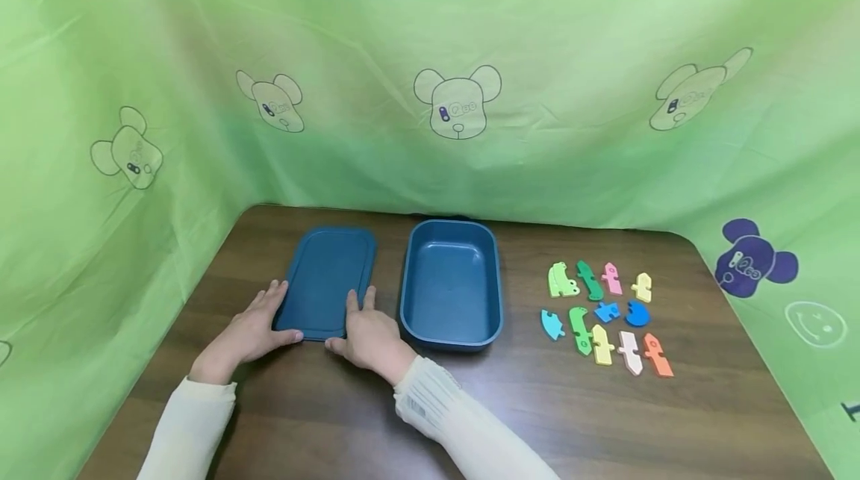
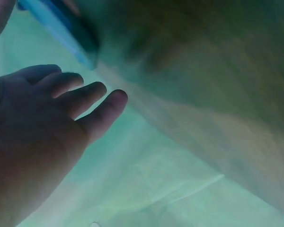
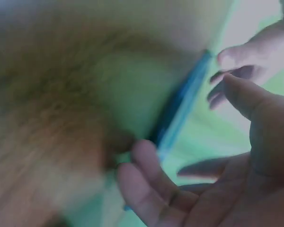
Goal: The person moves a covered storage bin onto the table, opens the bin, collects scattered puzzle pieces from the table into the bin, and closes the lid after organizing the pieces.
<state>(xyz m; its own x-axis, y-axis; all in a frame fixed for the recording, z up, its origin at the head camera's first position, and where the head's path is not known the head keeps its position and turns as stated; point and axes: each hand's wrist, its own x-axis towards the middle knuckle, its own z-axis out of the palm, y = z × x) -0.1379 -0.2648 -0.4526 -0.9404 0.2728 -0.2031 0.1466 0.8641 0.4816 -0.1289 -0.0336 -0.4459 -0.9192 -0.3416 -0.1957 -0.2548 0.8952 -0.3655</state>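
We're flanking the lid (image 1: 329,271) with left hand (image 1: 250,329) and right hand (image 1: 371,336), fingers loosely extended; ideally we're pressing evenly.

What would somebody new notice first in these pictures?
Probably the bright, flat, jigsaw-edged pieces in many colours, on the right of the brown wood-grained table. Next, perhaps, the open, dark blue, rounded rectangular box near the middle, and the flat, dark blue, round-cornered lid left of it, with the left hand and right hand at its near corners.
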